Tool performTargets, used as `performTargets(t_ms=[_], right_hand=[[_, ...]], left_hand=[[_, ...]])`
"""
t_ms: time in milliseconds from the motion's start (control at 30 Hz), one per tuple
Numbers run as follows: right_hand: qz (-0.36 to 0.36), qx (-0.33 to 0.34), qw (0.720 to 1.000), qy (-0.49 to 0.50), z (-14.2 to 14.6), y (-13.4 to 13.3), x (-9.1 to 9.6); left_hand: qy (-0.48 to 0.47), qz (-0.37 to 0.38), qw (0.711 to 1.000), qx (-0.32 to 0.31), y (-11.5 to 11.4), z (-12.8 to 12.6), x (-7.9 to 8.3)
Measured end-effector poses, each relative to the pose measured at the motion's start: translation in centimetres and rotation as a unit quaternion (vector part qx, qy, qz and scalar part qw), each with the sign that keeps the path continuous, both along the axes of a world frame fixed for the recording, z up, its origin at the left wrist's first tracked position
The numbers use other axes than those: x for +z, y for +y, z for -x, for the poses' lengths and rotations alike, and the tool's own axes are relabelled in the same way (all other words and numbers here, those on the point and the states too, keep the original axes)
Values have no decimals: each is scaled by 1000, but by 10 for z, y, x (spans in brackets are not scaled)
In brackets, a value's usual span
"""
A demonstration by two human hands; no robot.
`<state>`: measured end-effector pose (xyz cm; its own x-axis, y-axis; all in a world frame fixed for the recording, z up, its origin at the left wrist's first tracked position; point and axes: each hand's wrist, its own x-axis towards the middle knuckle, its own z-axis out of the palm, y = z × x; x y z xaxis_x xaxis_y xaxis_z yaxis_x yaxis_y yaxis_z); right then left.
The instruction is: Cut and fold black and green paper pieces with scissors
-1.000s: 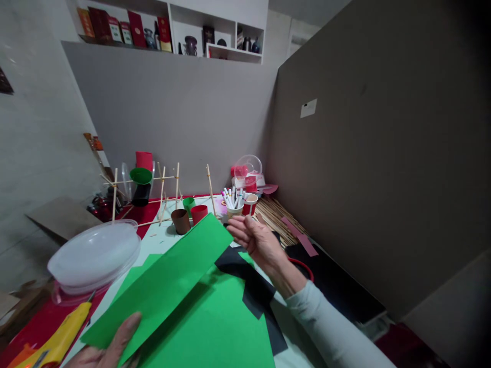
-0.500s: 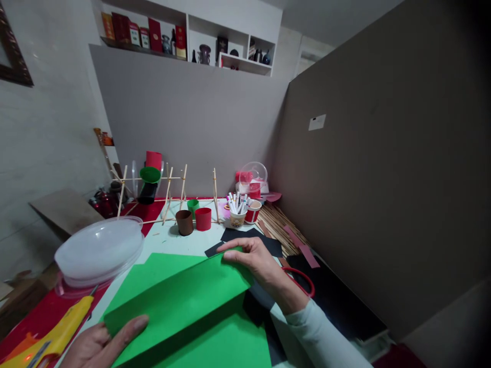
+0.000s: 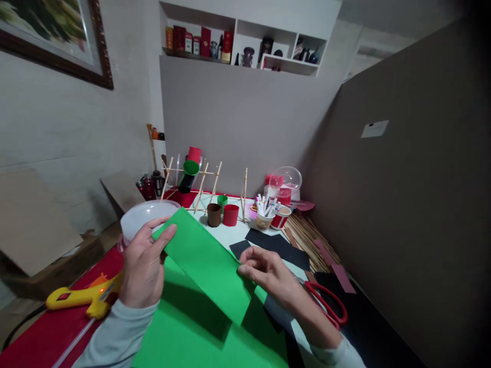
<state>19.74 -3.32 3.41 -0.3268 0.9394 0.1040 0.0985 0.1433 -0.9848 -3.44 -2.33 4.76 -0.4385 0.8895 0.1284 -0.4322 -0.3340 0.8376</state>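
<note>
- Green paper slants between both hands.
- Left hand, higher, clamps one end under its thumb.
- Right hand, fingers curled, pinches its far edge.

Open air above green card. Beyond it, low passage over bare tabletop, then 3 cups, marker tub and stick frame in way. Left of it, obstacles: left hand, plastic lids, glue gun. Right of it: right hand, scissors.
</note>
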Motion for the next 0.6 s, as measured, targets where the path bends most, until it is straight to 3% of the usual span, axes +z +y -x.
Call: performTargets(t_ms=[67, 133, 267, 400, 600], right_hand=[[-16, -20, 1000, -2, 10, -3, -8], [-30, -49, 998, -1, 19, -5, -16], [-31, -77, 997, 1, 29, -8, -24], [-22, -78, 997, 3, 36, -14, -23], [-10, -65, 998, -11, 39, -18, -27]], left_hand=[[-35, -18, 998, -41, -2, -11, -8], [-52, 34, 995, -84, -7, -23, -18], [-91, 147, 983, -54, -14, -36, -33], [-97, 126, 985, -69, -9, -32, -33], [-101, 61, 985, -126, 6, -16, -20]])
